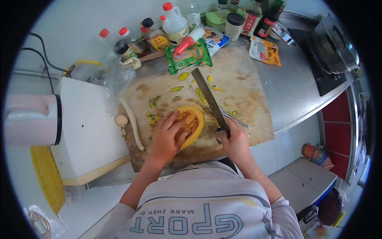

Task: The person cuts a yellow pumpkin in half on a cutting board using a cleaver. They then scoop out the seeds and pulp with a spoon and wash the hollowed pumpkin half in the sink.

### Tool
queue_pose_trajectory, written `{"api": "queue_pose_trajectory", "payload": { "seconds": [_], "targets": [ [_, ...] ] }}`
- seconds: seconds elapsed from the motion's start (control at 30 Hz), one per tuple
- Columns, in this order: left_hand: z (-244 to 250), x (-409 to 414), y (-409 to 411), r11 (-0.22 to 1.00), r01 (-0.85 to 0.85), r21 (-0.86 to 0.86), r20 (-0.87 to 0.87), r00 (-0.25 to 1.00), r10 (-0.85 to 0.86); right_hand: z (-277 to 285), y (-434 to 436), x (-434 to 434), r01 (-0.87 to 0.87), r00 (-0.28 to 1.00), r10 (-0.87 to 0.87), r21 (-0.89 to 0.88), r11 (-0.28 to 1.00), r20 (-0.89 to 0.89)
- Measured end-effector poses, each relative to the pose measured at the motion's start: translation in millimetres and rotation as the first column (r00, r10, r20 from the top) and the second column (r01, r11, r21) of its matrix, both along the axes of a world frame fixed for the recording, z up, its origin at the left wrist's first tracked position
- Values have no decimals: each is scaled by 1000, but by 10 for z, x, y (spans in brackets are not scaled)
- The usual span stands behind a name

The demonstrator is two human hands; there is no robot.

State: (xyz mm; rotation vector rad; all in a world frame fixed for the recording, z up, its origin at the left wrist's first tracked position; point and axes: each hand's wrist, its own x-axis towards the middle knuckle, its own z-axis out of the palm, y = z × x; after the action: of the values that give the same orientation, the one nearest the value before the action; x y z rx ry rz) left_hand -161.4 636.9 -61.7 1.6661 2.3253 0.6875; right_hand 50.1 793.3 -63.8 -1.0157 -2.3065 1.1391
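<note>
A halved pumpkin (198,120), its hollow with orange-brown pulp facing up, lies on the worn wooden cutting board (250,98). My left hand (168,137) grips it from the left, fingers over the rim and into the hollow. In my right hand (237,142) is the handle of a kitchen knife (210,97). Its blade is seen nearly edge-on, pointing away from me, to the right of the pumpkin and apart from it. Partly hidden beneath the knife is a slim metal tool (240,122), perhaps a peeler. Green and yellow peelings (176,89) are scattered over the board.
Several sauce bottles, a white jug (174,27) and a green packet (191,56) line the board's far side. At left are an egg (121,120), a pale strip (131,122) and a white box (86,125). A steel pot (334,44) stands on the cooktop at right.
</note>
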Motion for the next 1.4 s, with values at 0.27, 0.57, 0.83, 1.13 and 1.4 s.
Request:
{"api": "queue_pose_trajectory", "payload": {
  "seconds": [0.27, 0.57, 0.83, 1.13, 1.4],
  "targets": [
    [156, -148, -228, 997, -80, -14, -22, 997, 80, 230, 325, 63, -240, 943, 251, -73, 968, 217],
    [138, 123, -384, 990, -127, 55, 134, 984, 118, 333, 296, 383, -318, 902, 317, -48, 947, 292],
    [97, 144, -217, 986, -163, 41, 111, 981, 157, 134, 16, 193, -229, 970, 219, 100, 968, 102],
    [-22, 98, -143, 987, -158, 43, 129, 980, 151, -35, -44, 130, -291, 956, 282, 139, 947, 81],
    [-23, 12, -141, 995, -93, 44, 171, 982, 84, -72, 3, 102, -336, 940, 320, 149, 930, 118]
  ]
}}
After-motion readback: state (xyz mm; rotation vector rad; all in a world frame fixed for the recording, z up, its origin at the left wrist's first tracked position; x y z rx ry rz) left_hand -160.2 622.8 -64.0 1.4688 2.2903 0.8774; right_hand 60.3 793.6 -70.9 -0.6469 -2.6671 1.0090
